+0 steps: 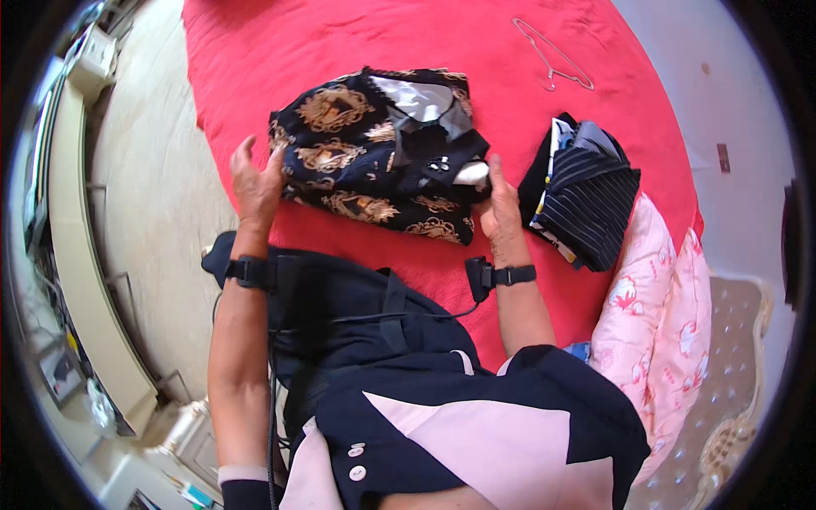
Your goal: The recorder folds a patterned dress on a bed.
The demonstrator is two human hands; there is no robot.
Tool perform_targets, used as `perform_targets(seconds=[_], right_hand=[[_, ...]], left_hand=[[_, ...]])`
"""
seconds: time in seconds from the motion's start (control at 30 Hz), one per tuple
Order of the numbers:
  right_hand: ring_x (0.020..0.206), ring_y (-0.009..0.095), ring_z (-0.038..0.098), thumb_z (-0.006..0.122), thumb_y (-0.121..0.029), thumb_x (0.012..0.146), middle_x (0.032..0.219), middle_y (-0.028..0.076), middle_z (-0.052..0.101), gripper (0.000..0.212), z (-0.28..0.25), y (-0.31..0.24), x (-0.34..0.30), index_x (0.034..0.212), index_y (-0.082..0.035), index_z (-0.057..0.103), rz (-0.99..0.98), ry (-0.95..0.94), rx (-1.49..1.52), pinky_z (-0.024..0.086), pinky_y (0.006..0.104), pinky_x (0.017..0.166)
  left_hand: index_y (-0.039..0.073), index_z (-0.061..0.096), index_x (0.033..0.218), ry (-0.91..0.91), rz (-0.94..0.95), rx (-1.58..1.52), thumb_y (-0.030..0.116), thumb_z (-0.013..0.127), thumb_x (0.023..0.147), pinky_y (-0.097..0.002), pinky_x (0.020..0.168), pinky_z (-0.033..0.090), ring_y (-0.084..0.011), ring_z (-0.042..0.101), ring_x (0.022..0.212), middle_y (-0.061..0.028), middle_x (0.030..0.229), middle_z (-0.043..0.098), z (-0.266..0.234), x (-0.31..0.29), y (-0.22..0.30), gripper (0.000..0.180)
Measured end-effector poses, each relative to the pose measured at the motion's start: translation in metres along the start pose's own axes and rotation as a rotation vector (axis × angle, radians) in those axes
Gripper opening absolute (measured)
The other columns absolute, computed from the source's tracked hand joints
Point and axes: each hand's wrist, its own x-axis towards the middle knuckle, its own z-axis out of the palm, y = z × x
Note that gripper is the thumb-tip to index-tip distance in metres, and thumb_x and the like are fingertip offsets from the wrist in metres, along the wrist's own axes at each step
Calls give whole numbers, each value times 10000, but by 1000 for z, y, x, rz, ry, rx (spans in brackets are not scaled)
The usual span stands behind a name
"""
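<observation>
A folded black garment (336, 153) with a gold ornate print lies in front of me on a red bedspread. Its dark collar and a white patch show at the upper right. At its left edge is my left hand (257, 183), thumb and fingers spread apart, the thumb next to the cloth. My right hand (501, 204) rests against the opposite edge with its thumb stretched out; the garment's edge partly hides its other fingers. Neither hand visibly grips the cloth.
Right of my right hand sits a folded pile of dark pinstriped clothing (586, 200). A thin hanger (552, 58) lies farther back on the red bedspread (357, 32). Pink patterned pillows (650, 297) lean near the padded headboard (727, 357). A long pale cabinet (81, 246) stands at the left.
</observation>
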Motion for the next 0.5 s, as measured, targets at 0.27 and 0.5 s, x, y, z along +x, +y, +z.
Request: perform_targets(seconds=[0.27, 0.5], right_hand=[[794, 199, 608, 743, -151, 701, 841, 61, 631, 242, 14, 32, 5, 887, -38, 637, 159, -137, 69, 500, 379, 712], [721, 204, 636, 626, -12, 713, 816, 71, 639, 132, 4, 28, 6, 844, 0, 631, -29, -90, 29, 534, 370, 639]], left_hand=[[-34, 537, 1179, -445, -478, -684, 287, 617, 888, -258, 851, 461, -165, 603, 948, -96, 1071, 624, -22, -19, -30, 440], [35, 576, 1082, -639, -626, -1006, 160, 586, 884, -316, 810, 513, -159, 619, 898, -45, 988, 636, -29, -15, -16, 235]])
